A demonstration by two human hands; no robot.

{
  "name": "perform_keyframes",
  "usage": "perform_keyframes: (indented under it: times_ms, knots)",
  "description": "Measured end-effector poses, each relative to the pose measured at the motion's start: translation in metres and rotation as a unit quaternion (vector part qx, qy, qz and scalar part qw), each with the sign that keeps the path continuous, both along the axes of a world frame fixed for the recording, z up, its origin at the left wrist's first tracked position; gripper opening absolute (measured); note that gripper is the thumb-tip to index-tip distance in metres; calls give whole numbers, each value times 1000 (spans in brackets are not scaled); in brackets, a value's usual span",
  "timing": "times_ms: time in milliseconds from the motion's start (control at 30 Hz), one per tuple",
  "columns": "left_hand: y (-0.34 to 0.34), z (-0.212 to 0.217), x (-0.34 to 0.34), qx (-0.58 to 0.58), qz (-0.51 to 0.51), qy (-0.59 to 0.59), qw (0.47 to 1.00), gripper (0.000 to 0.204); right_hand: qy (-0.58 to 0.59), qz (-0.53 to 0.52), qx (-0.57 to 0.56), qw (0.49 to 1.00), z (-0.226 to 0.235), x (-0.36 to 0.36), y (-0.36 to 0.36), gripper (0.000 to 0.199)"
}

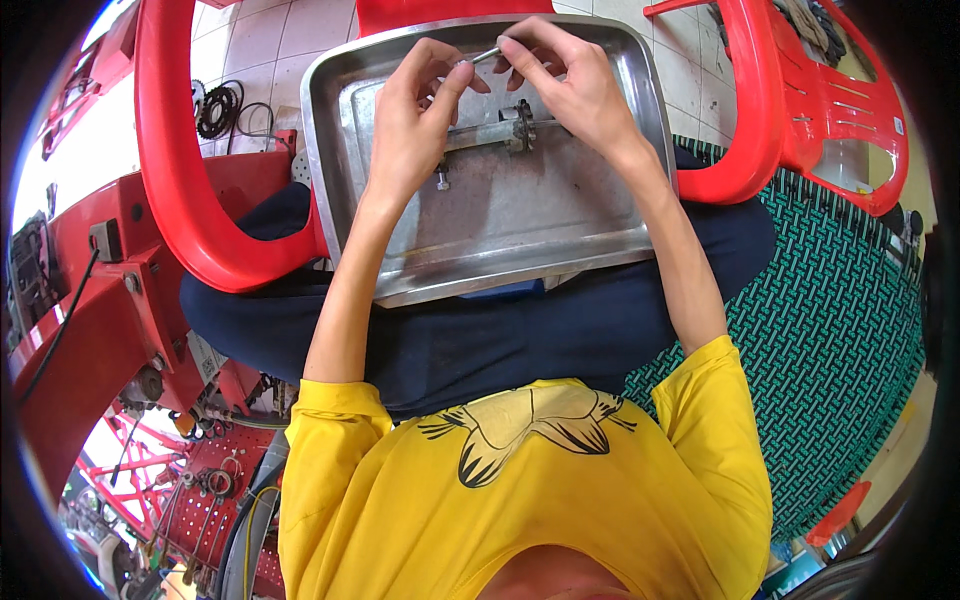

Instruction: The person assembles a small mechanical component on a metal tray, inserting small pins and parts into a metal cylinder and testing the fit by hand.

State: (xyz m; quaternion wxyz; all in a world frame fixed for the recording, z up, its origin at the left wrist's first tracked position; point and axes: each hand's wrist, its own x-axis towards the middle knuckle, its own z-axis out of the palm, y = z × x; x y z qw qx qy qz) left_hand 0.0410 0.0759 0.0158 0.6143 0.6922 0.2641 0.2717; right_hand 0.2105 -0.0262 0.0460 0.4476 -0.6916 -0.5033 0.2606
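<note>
A thin metal rod point(486, 56) spans the gap between my hands, above the far part of a shallow steel tray point(510, 246). My right hand point(572, 92) pinches its right end between thumb and fingertips. My left hand point(412, 118) is closed at the rod's other end, thumb and index finger meeting there. Below the hands, a greyish metal shaft point(482, 137) with a toothed wheel point(521, 128) lies in the tray, its left part hidden behind my left hand. A small bolt point(443, 181) shows just under that hand.
The tray stands over my lap, between the arms of a red plastic chair point(165, 130). Another red chair point(840, 110) is at the right, beside a green-black woven seat point(830, 330). Red metal machinery point(100, 290) stands at the left. A black chain ring point(217, 112) lies on the tiled floor.
</note>
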Motion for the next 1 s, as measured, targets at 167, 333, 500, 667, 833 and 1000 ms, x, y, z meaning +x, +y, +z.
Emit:
perform_keyframes:
  times_ms: [167, 333, 500, 667, 833, 1000]
  knots:
    - [1, -5, 4, 42, 0, -15, 999, 15, 107, 28, 23, 994, -4, -3, -3, 26]
    - [12, -9, 5, -1, -2, -11, 1000, 16, 80, 18, -16, 996, 1, 4, 7, 25]
    - [11, -14, -5, -197, 58, -19, 978, 21, -145, 43, -35, 988, -7, 3, -11, 19]
    - [17, -4, -13, -222, 93, -46, 969, 25, -252, 55, -127, 958, 3, 28, -18, 19]
    - [25, -13, -15, -193, 105, -57, 974, 31, -240, 71, -206, 946, 15, 41, -25, 19]
    - [35, -23, -19, -231, 170, -102, 953, 32, -290, 47, -126, 947, 8, 34, -25, 15]
